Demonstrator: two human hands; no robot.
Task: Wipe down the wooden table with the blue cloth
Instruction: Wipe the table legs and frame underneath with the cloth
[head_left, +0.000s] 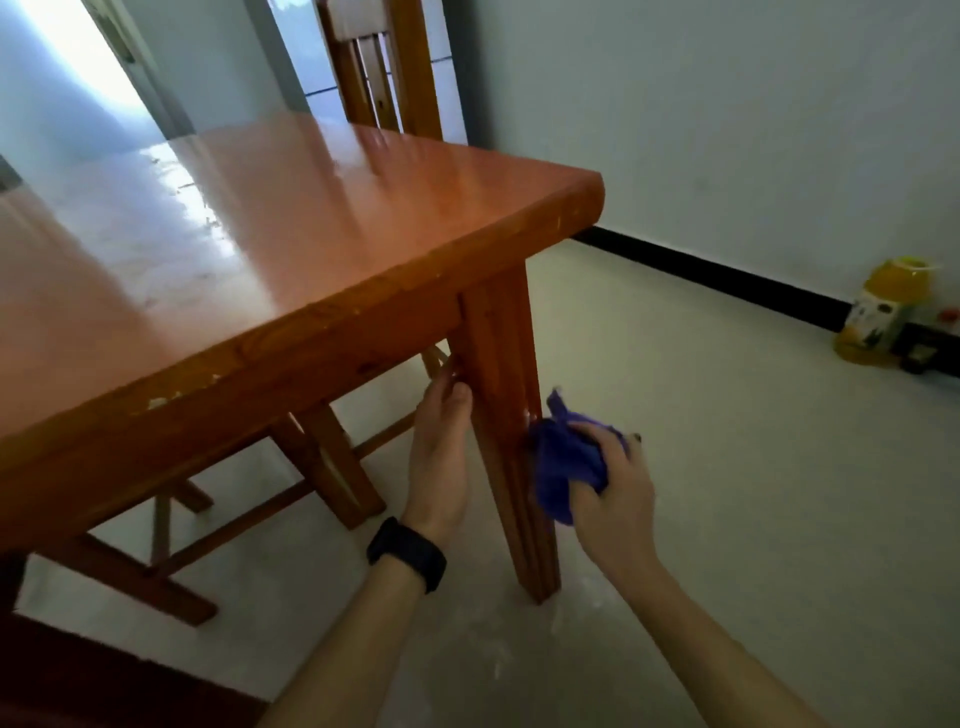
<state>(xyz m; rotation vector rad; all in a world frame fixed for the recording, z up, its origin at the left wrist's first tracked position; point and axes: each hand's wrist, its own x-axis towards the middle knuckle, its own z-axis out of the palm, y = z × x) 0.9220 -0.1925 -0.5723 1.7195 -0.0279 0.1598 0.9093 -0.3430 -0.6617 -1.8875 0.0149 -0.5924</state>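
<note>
The glossy orange-brown wooden table (291, 218) fills the left and centre of the view, with its near corner leg (506, 415) standing on the pale floor. My right hand (613, 483) grips the bunched blue cloth (563, 460) and presses it against the right side of that leg, about halfway down. My left hand (441, 452), with a black band on the wrist, rests against the left side of the same leg just under the tabletop, fingers wrapped toward the leg's back.
A wooden chair (379, 67) stands at the far end of the table, and another chair's legs (332, 467) show beneath it. A yellow bottle (883, 317) sits on the floor by the wall at right. Pale open floor lies to the right.
</note>
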